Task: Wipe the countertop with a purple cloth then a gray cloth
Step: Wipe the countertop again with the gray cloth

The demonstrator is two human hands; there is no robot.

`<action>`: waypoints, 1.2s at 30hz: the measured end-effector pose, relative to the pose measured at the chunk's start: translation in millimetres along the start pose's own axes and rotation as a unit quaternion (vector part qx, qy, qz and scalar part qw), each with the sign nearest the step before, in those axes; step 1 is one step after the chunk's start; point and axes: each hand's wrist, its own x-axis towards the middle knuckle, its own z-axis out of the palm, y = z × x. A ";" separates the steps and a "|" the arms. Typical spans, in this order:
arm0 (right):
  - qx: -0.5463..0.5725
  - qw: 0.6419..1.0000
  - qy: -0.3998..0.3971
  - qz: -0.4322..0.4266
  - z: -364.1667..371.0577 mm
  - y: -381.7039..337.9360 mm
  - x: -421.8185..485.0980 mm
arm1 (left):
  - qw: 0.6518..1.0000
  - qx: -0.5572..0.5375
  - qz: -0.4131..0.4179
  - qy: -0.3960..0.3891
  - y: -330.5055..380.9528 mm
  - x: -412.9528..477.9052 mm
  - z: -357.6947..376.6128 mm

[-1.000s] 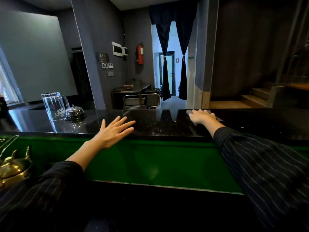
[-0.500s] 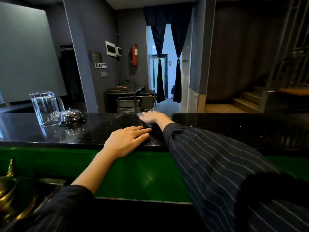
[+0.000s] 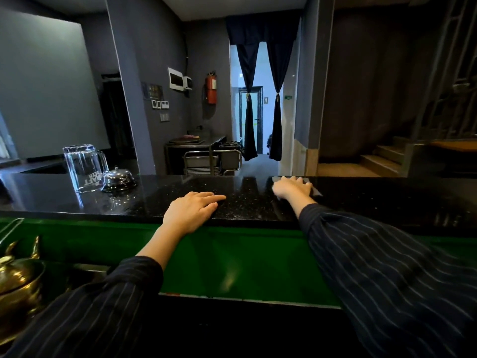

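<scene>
The black speckled countertop (image 3: 253,202) runs across the view above a green panel. My right hand (image 3: 291,187) lies palm down on a greyish cloth (image 3: 317,193) near the counter's far edge, right of centre. Only the cloth's edges show around my fingers. My left hand (image 3: 192,211) rests flat on the counter's near edge, fingers pointing right, with nothing in it. No purple cloth is in view.
An upturned glass pitcher (image 3: 84,166) and a metal service bell (image 3: 118,180) stand on the counter's left part. A brass teapot (image 3: 18,282) sits at the lower left below the counter. Beyond are a doorway with dark curtains and stairs.
My right hand slid the cloth left to the counter's middle, then back to the right. My left hand settled flat on the near edge.
</scene>
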 end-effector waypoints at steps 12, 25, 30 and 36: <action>0.019 0.958 -0.066 -0.279 5.7 -50.7 -90.0 | 0.998 -0.046 0.029 0.027 -24.0 -8.7 -1.9; -0.007 0.984 0.041 0.174 14.0 -45.4 -86.6 | 0.997 0.030 0.011 0.069 -112.9 -64.8 10.5; -0.004 0.994 0.045 -0.098 31.1 -164.6 -107.9 | 0.998 0.022 0.026 0.058 -119.5 -62.3 8.9; 0.008 0.949 -0.062 -0.309 29.7 -185.8 -109.2 | 0.995 0.012 0.072 0.070 -135.9 -72.9 2.1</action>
